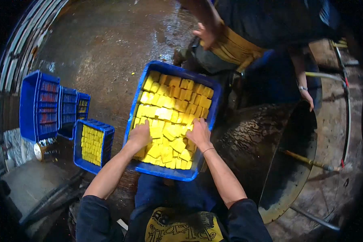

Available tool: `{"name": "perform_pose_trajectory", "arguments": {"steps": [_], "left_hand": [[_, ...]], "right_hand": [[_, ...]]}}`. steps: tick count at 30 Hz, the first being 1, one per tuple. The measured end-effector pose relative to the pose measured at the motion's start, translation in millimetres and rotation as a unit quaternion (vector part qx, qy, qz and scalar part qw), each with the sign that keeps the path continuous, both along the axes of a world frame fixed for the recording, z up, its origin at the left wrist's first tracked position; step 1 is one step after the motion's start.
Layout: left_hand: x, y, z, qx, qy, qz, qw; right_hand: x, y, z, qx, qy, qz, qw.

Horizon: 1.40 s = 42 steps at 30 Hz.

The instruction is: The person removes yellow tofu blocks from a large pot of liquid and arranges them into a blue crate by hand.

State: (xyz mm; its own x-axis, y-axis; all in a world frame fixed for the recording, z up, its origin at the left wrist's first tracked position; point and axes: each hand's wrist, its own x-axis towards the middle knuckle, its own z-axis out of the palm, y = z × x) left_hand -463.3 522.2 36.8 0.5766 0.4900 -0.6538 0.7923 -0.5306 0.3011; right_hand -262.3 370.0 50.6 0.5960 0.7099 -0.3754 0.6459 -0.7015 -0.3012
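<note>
In front of me, a blue plastic crate (208, 161) is filled with rows of soft-looking yellow blocks (164, 113), apparently tofu. The far rows lie fairly even, while blocks near my body are tilted and jumbled. My left hand (140, 135) is over the crate's left side, its fingers curled down onto blocks there. On the right side, my right hand (199, 132) has its fingers bent around blocks beside the inner wall. Both sets of fingertips are partly hidden among the yellow pieces.
Blue crates (40, 107) stand at left, and a smaller one (109, 141) holds more yellow blocks. A large round metal vat (288, 161) is at right, with a stick (306, 159) across it. Another person (246, 36) bends beside it, one hand on its rim. The floor (92, 52) is wet.
</note>
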Motion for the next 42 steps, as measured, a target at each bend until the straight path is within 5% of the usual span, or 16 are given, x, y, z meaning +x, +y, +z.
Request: {"name": "perform_pose_trajectory", "arguments": {"steps": [4,8,10,13,15,17,18,20,25,28,29,32,33,35,37,42], "left_hand": [[2,-11,-1,0.111,0.032,-0.088,0.989],[100,-37,73,0.206,-0.322,-0.068,0.922],[193,-79,182,0.14,-0.526,-0.102,0.833],[292,-175,289,-0.022,-0.66,-0.169,0.732],[359,-233,302,-0.074,-0.667,-0.304,0.676],[429,-290,268,-0.142,-0.593,-0.394,0.687],[458,-313,231,-0.167,-0.527,-0.423,0.718],[481,-339,127,-0.042,-0.369,-0.418,0.829],[356,-356,-120,-0.133,-0.243,-0.197,0.94],[261,-340,-237,-0.2,-0.071,-0.314,0.926],[249,-355,-213,-0.231,-0.233,-0.255,0.909],[265,-377,-129,-0.336,-0.076,-0.196,0.918],[254,-385,-126,-0.334,-0.2,-0.123,0.913],[242,-384,-141,-0.323,-0.318,-0.043,0.89],[232,-366,-189,-0.41,-0.113,0.002,0.905],[233,-346,-231,-0.612,-0.172,0.094,0.766]], "right_hand": [[-21,-30,4,0.033,-0.069,0.023,0.997],[-27,-67,160,0.26,0.057,-0.036,0.963],[-6,-117,247,0.369,0.152,-0.05,0.915],[82,-209,310,0.33,0.041,-0.078,0.94],[153,-280,242,0.29,-0.07,-0.088,0.95],[232,-372,120,0.263,0.002,-0.056,0.963],[249,-391,98,0.036,0.036,-0.095,0.994],[268,-433,6,-0.101,0.114,-0.117,0.981],[188,-446,-103,-0.029,0.064,-0.238,0.969],[150,-428,-104,0.02,0.086,-0.33,0.94],[146,-425,-103,0.035,0.158,-0.401,0.902],[153,-425,-102,-0.102,0.401,-0.394,0.821],[142,-435,-121,-0.105,0.404,-0.395,0.818],[112,-464,-177,0.134,0.346,-0.391,0.842],[153,-459,-139,0.076,0.409,-0.37,0.83],[182,-455,-131,0.037,0.555,-0.274,0.785]]}}
